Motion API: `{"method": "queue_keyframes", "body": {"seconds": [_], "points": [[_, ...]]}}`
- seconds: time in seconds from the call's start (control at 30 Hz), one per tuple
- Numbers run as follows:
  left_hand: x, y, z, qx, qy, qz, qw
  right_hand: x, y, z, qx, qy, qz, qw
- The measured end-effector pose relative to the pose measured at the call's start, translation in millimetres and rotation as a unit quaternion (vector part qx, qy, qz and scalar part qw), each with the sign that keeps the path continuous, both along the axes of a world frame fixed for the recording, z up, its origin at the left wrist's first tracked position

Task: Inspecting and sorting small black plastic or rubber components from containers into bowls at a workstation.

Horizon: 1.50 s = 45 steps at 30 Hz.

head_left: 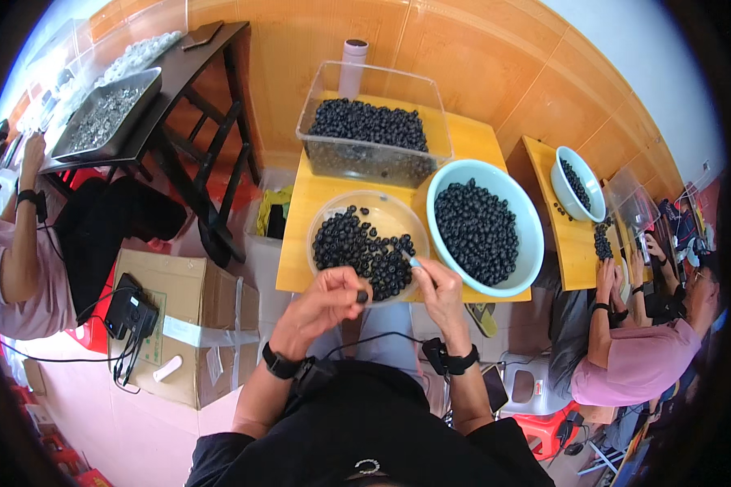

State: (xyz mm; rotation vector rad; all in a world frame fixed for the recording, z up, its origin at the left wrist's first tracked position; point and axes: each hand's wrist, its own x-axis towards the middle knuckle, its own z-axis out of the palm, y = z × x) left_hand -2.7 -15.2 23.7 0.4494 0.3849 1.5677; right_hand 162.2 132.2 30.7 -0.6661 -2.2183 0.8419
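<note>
Head view, looking down at a small yellow table (300,243). The left hand (326,302) pinches one small dark round bead (362,297) between thumb and fingertips, just over the table's front edge. The right hand (440,289) is closed around a thin pale tool (412,261), its tip over a clear shallow bowl (382,213) of dark beads near the front edge. A light blue bowl (529,235) of beads sits at the right edge; a clear bin (374,154) of beads stands along the back edge.
</note>
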Motion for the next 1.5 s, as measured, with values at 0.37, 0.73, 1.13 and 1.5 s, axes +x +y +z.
{"method": "queue_keyframes", "body": {"seconds": [0.37, 0.73, 1.13, 1.5], "points": [[1, 12, -11, -0.052, -0.007, 0.016, 0.999, -14, -40, 48, -0.171, 0.048, 0.152, 0.972], [6, 5, -15, -0.09, 0.042, -0.03, 0.995, -2, -50, 27, -0.345, -0.017, 0.145, 0.927], [-7, 15, -2, -0.141, 0.116, 0.108, 0.977, 4, 43, 52, -0.019, 0.044, -0.169, 0.984], [-30, 58, 63, 0.01, 0.016, 0.164, 0.986, -19, -71, 5, -0.394, 0.051, 0.173, 0.901]]}}
